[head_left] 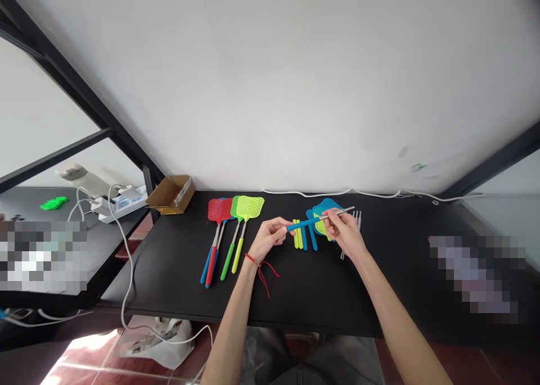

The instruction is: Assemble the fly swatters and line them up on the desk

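My left hand, with a red string bracelet at the wrist, pinches the lower end of a blue fly swatter handle. My right hand is closed on a thin metal rod that meets the handle's other end. Handle and rod form one line, raised above the black table. Behind them lie blue swatter heads, partly hidden by my right hand. Between my hands rest loose yellow-green handles and blue handles. More metal rods lie beside my right hand, partly covered.
Fly swatters with red, green and yellow-green heads lie to the left. A cardboard box stands at the back left. A white cable runs along the wall, and a power strip sits on the neighbouring table.
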### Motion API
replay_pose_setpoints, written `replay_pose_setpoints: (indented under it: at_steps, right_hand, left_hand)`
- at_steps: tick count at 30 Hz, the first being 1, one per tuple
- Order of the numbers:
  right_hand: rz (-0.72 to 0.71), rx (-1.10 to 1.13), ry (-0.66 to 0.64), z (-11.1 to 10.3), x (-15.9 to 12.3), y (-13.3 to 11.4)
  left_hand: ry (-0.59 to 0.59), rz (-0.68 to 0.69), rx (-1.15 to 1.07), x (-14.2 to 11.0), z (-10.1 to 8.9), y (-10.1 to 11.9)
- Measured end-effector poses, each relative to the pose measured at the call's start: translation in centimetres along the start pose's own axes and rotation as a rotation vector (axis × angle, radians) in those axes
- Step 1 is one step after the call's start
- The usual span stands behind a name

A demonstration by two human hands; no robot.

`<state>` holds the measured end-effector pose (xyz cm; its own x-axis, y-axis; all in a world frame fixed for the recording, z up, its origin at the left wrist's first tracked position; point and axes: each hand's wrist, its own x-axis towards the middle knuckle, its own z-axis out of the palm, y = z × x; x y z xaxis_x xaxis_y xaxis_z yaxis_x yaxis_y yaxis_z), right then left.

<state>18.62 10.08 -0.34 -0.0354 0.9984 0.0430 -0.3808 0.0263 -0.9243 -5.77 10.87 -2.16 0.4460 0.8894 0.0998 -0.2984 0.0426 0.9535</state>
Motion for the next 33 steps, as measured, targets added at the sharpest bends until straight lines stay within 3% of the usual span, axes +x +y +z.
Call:
replay_pose_setpoints:
  at_steps: [11, 33]
  right_hand:
    - [-0.004, -0.015, -0.008, 0.7, -0.3, 0.3]
    - [-0.023, -0.01, -0.001, 1.3, -0.5, 1.0]
  left_hand:
    - [0.073, 0.042, 0.055, 0.1, 0.2, 0.2]
    - [0.105, 0.057, 0.137, 0.0, 0.3, -0.3]
